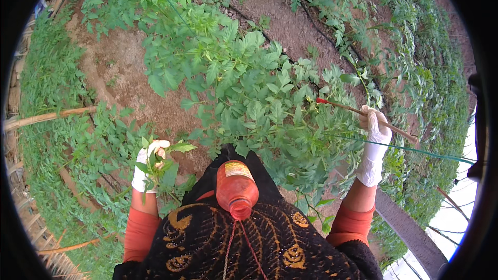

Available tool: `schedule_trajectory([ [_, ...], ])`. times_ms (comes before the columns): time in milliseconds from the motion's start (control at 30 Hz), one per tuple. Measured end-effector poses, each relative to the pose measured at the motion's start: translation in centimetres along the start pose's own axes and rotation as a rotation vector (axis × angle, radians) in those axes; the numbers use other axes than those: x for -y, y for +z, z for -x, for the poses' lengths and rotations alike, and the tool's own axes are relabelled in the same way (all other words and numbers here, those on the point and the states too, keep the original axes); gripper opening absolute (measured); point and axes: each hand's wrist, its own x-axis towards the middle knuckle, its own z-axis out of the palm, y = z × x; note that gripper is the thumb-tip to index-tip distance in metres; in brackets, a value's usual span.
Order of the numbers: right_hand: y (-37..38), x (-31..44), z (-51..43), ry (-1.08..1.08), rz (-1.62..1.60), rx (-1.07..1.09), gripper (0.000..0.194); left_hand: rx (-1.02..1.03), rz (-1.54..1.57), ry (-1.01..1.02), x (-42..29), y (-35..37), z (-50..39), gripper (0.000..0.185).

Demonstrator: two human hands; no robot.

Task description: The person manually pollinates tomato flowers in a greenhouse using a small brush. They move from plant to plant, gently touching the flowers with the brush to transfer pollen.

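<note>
My right hand (376, 130), in a white glove, grips a thin wooden stick (346, 107). Its red-coated tip (321, 100) points left, close over the foliage of the tomato plants (249, 74). In a matching glove, my left hand (142, 167) is closed around a bunch of green leafy cuttings (168, 175); some fingers are hidden behind leaves. Between my arms, a red-stained plastic bottle (236, 186) hangs at my front from a cord (232, 237). The bottle is uncapped and bears a label.
A green string (412, 149) runs taut past my right wrist. Black drip lines (241, 13) cross the bare soil (272, 4) between plant rows. A wooden pole (50, 118) juts in from the left. At lower right stands a grey post (408, 229).
</note>
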Motion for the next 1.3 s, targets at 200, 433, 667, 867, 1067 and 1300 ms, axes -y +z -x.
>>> schedule_trajectory([
  [200,1.6,2.7,0.5,-0.032,0.125,-0.156,0.015,-0.048,-0.002,-0.017,-0.6,1.4,-0.2,0.027],
  [433,1.9,2.3,0.2,-0.005,0.147,-0.078,0.015,-0.011,0.015,-0.008,-1.1,0.9,-0.5,0.025],
  [667,1.4,3.1,-0.3,-0.001,0.117,-0.146,0.017,0.028,0.026,0.046,-2.3,1.1,-0.4,0.023],
  [867,2.0,1.8,0.2,-0.048,0.150,-0.111,0.017,0.080,0.034,0.058,-3.8,1.2,-0.7,0.021],
  [1067,2.9,5.7,2.1,-0.101,0.187,-0.306,0.021,0.169,-0.169,0.236,-6.3,-1.1,-2.5,0.030],
  [1300,3.9,16.6,11.5,-0.401,0.442,-1.166,0.014,0.438,-0.246,0.204,-11.1,-3.9,-10.4,0.025],
])
